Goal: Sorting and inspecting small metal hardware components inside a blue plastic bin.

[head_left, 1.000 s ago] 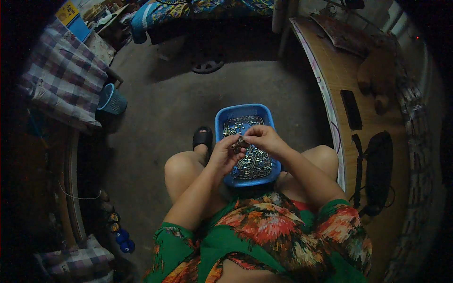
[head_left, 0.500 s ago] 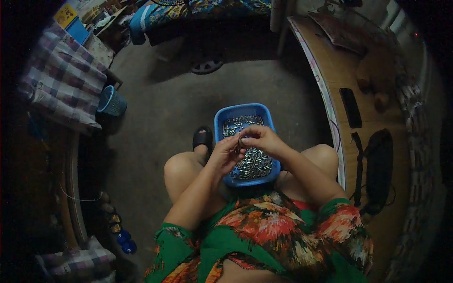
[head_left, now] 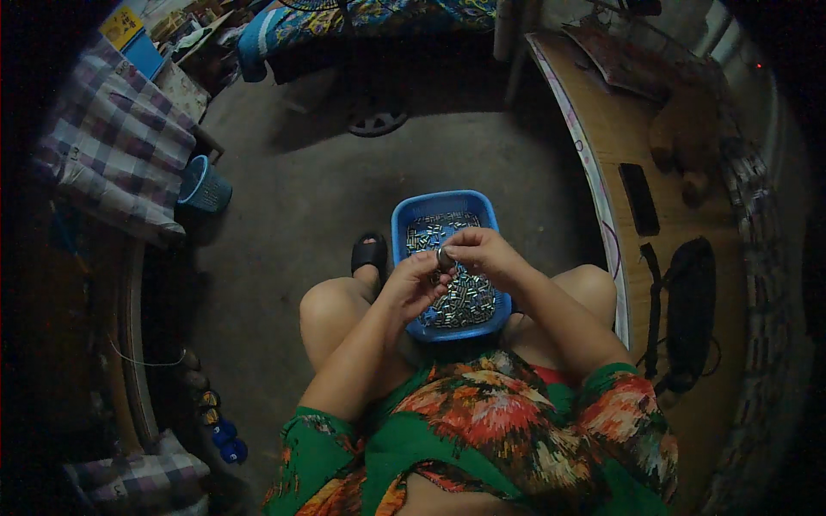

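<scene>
Over a blue plastic basket (head_left: 443,202) my two hands meet, fingers closed around one small item. It is a round, dark metallic ring (head_left: 444,256), pinched between both thumbs and fingertips. My left hand (head_left: 415,280) holds its left side, palm turned partly up. On its other side, my right hand (head_left: 483,254) grips with thumb and forefinger. Many short, shiny metal cylinders (head_left: 465,301) fill the basket below, some hidden by my hands. The basket sits between my knees.
A wooden bench (head_left: 602,138) on the right bears a black phone (head_left: 638,199) and a black bag (head_left: 691,301). To the left stand a blue waste bin (head_left: 205,189) and a checked cloth (head_left: 120,146). A fan base (head_left: 377,122) and a bed (head_left: 404,21) are farther off.
The ring has turned and shows more plainly between my fingertips. My right hand has shifted slightly; both hands stay over the basket.
</scene>
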Demonstrator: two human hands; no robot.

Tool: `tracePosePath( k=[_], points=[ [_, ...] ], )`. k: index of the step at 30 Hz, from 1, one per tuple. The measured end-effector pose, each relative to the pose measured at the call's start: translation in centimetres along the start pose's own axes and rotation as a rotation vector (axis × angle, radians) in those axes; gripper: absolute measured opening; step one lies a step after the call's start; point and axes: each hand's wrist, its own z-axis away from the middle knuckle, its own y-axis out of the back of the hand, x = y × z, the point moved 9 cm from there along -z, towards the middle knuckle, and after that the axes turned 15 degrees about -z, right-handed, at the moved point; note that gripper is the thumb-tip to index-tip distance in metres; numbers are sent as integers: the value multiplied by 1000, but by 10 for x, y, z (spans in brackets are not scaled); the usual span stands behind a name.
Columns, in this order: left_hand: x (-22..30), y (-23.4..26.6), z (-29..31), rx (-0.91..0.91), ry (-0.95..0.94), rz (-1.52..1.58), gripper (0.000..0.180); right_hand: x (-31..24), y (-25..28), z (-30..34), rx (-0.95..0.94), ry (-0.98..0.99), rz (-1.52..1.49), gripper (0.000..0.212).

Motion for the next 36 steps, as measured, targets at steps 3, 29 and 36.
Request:
tracePosePath(
  k=[3,29,36],
  points=[
    [1,5,-1,27,-8,-58,11,2,-4,0,-24,4,-51,16],
    [-4,28,1,266,23,-52,22,19,0,-3,-30,-139,-131,12],
    [-5,35,3,335,31,-55,23,12,-11,-1,-50,-86,21,17]
  ],
)
